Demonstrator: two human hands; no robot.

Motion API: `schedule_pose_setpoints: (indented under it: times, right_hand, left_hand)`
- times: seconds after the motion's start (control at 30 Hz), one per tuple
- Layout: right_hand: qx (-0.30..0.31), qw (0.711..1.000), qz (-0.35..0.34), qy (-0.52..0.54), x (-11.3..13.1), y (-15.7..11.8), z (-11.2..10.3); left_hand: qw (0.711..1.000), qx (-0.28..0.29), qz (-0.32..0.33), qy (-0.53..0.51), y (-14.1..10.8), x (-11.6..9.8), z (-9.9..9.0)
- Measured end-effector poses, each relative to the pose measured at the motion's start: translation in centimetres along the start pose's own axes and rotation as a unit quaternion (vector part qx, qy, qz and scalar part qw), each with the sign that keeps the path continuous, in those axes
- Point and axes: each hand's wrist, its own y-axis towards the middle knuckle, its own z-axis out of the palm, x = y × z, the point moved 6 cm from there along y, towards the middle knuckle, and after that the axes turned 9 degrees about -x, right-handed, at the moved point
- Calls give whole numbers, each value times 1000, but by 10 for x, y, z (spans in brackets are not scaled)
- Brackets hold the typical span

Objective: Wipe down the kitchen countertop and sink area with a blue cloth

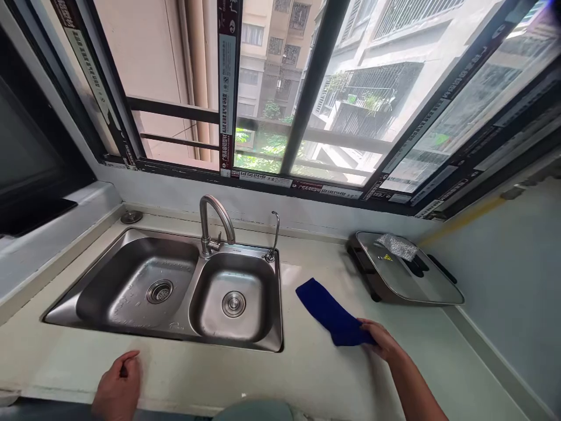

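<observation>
A dark blue cloth [328, 310], shaped like a sock, lies on the pale counter [307, 374] to the right of the sink. My right hand [380, 339] grips its lower right end between thumb and fingers. My left hand [120, 380] is at the counter's front edge, below the large basin, with its fingers curled together and nothing visible in them. The double steel sink [193, 327] has a curved faucet [217, 219] behind it and a thin second spout [276, 234] at its back right corner.
An electric pan with a glass lid [421, 280] stands at the back right, with a crumpled silvery packet [397, 247] on top. A round metal stopper [131, 217] sits at the back left. Behind the counter are a low wall and black-framed windows [263, 178].
</observation>
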Motion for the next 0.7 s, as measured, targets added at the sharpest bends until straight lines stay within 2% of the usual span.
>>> schedule_pose_setpoints:
  times: [0.1,0.2,0.3,0.4,0.5,0.7]
  right_hand:
    - [-39,999,27,-26,-15,4,-8]
    - [-17,999,33,-39,-18,4,-9]
    - [12,999,28,-38,-10,4,-9]
    - [8,1000,0,-26,9,8,-8]
    - [3,999,-45,-1,35,16,6]
    - [19,986,-165,17,82,27,56]
  left_hand:
    - [1000,6,1,10,1,0,1]
    - [1000,1,3,16,2,1,2]
    - [1000,-8,4,8,3,2,2]
    - [1000,6,-5,6,3,2,3]
    - [1000,17,-8,12,3,2,3]
    - [1000,-2,12,7,-1,-4,-1]
